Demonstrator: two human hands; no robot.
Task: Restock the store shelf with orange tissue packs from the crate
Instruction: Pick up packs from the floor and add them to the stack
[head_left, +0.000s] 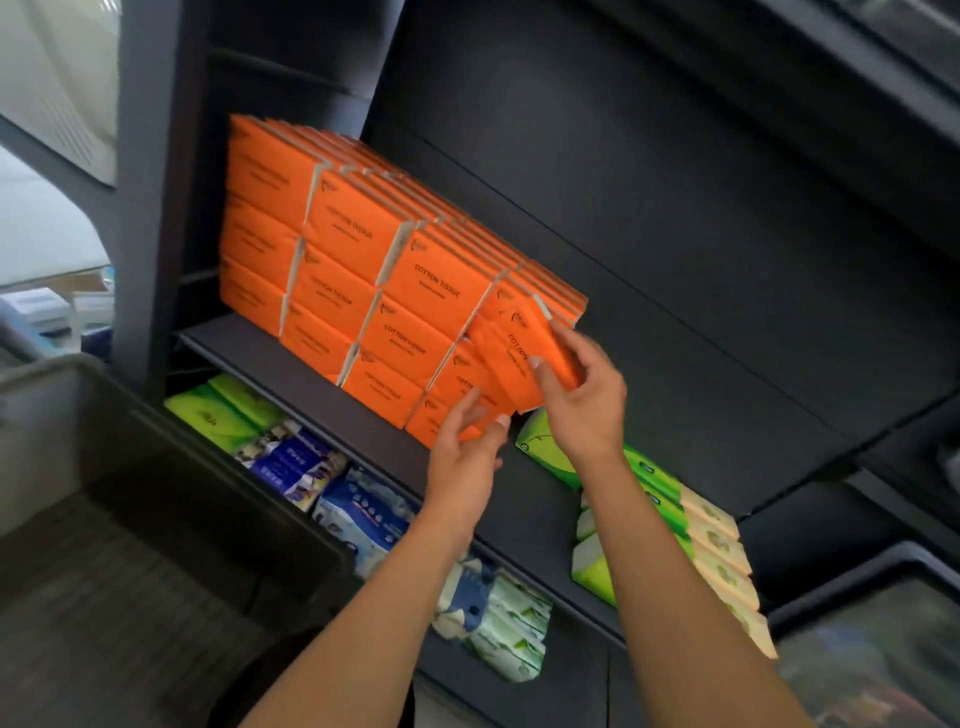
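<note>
The likeliest slip is the tilted orange tissue pack (524, 358) catching on its neighbours as it goes in: it sits askew against the front of the rightmost column of the orange stack (363, 260), and a push at that angle could knock the packs below off the edge of the shelf (249, 343) or leave the pack jutting out. The column looks less square than the 3 to its left, so it could also lean toward the bare right part of the shelf. The right hand (582, 400) grasps the tilted pack, thumb on its face and fingers curled over its right edge. The left hand (467, 447) is released, straight fingers touching the fronts of the lower packs just beneath. The grey crate (171, 457) sits lower left, well apart from both hands.
</note>
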